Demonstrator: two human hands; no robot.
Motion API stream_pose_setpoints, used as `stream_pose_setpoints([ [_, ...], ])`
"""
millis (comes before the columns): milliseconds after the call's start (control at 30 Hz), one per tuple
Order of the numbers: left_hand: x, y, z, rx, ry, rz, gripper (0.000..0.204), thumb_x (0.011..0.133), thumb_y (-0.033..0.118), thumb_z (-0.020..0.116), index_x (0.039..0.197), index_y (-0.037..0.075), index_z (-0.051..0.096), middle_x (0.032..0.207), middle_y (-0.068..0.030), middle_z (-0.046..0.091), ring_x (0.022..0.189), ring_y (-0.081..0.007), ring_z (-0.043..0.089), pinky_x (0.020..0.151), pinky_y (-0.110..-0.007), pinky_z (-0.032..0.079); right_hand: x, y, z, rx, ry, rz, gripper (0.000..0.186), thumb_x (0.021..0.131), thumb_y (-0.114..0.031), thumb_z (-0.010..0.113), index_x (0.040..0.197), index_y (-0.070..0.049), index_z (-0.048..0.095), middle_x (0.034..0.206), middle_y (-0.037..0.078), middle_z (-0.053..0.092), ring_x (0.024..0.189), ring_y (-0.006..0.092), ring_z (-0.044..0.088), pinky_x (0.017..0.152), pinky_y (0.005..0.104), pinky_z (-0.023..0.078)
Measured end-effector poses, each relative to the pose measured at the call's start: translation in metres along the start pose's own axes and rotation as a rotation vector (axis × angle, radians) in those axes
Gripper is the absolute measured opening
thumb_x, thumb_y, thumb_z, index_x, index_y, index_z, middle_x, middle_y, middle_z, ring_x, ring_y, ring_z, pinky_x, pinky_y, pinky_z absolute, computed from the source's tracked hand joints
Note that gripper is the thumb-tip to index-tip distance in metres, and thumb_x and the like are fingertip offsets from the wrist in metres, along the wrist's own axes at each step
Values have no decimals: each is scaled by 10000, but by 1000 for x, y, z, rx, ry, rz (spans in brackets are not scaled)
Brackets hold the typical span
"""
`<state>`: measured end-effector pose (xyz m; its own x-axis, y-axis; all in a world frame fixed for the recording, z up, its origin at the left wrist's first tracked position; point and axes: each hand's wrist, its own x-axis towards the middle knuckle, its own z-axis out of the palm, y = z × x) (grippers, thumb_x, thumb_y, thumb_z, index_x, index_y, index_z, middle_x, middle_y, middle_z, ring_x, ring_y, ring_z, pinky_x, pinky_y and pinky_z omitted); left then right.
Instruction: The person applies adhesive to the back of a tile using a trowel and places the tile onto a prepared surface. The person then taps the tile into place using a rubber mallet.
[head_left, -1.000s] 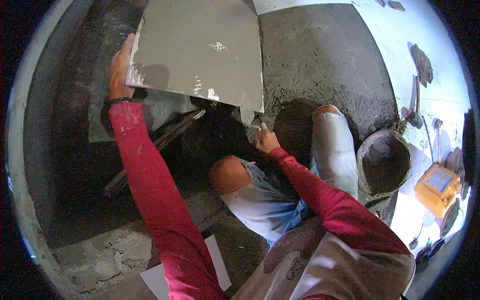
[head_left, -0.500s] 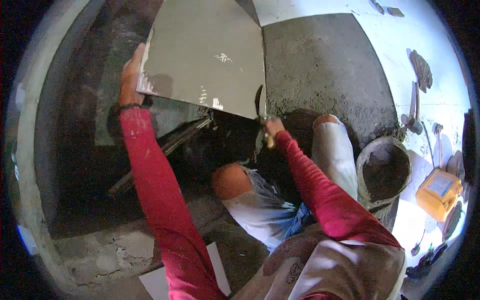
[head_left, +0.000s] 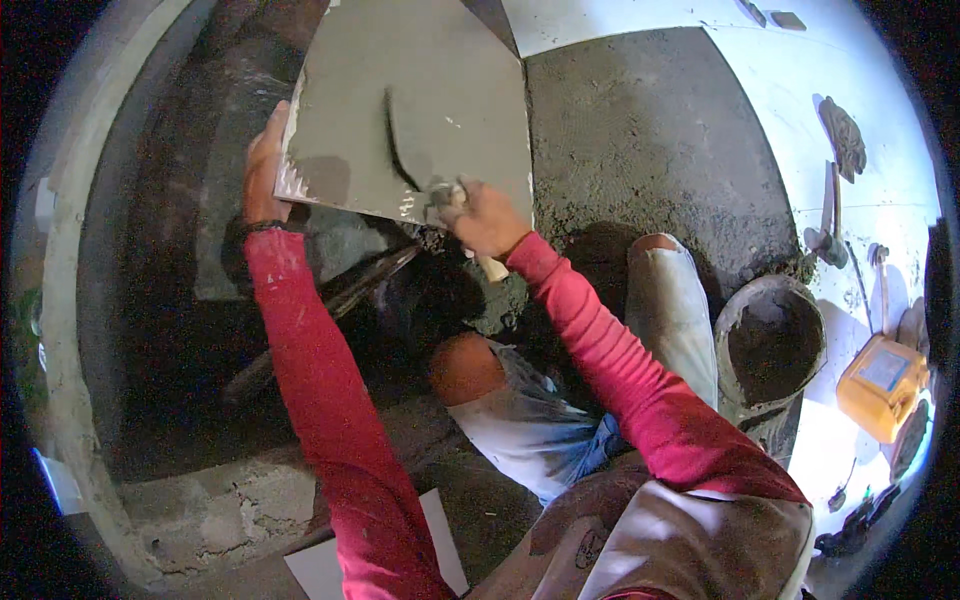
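Observation:
A large tile is tilted up in front of me, its face coated with grey mortar. A few white patches show through near its lower edge and left corner. My left hand is closed on the tile's left edge; the tile hides part of the fingers. In my right hand is a trowel, held by its wooden handle. The trowel's blade is seen nearly edge-on over the lower middle of the coated face.
Grey mortar bedding lies right of the tile, beside white flooring. A mortar bucket stands by my right knee. Farther right are a hammer and a yellow jerrycan. A dark recess with a wooden strip lies at left.
My right hand has moved the trowel left, from the tile's right edge to its lower middle. Some white patches are now covered with mortar. My left hand stays on the left edge.

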<state>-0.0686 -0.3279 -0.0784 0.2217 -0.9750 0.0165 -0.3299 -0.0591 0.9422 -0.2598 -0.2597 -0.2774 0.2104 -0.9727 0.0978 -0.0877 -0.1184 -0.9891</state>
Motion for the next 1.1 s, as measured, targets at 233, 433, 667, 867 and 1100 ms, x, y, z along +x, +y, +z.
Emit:
stream_pose_setpoints([
  [233, 3, 12, 32, 30, -35, 27, 451, 892, 410, 577, 1079, 2, 628, 942, -68, 656, 773, -158, 633, 677, -284, 506, 1, 35, -16, -48, 58, 186, 452, 792, -245, 572, 1133, 45, 507, 935, 311, 600, 895, 448, 597, 765, 463, 491],
  [433, -23, 13, 25, 7, 45, 60, 448, 901, 410, 567, 1077, 2, 622, 921, -79, 652, 749, -161, 635, 667, -302, 519, -41, 64, 14, -210, 49, -200, 410, 781, -229, 603, 1111, 3, 527, 852, 276, 618, 783, 425, 615, 695, 496, 507],
  [667, -2, 4, 15, 53, -22, 1, 413, 916, 378, 552, 1089, 9, 620, 958, -83, 654, 782, -173, 641, 715, -298, 518, 17, 151, 3, -378, 154, 219, 384, 745, -256, 635, 1024, 2, 579, 853, 266, 624, 795, 423, 614, 714, 514, 498],
  [867, 4, -7, -2, -56, -91, -25, 422, 926, 366, 526, 1129, 5, 604, 1005, -101, 658, 851, -192, 649, 765, -316, 515, -82, 209, 26, -204, 88, 170, 352, 732, -258, 605, 989, -18, 614, 933, 243, 641, 849, 406, 633, 730, 467, 522],
  [1100, -10, -6, -1, -80, -59, -50, 422, 944, 351, 494, 1156, -2, 589, 1012, -96, 656, 871, -179, 646, 767, -304, 518, -66, 242, 18, 8, 69, 576, 358, 783, -272, 561, 890, 67, 601, 860, 268, 638, 801, 373, 645, 698, 426, 498],
])
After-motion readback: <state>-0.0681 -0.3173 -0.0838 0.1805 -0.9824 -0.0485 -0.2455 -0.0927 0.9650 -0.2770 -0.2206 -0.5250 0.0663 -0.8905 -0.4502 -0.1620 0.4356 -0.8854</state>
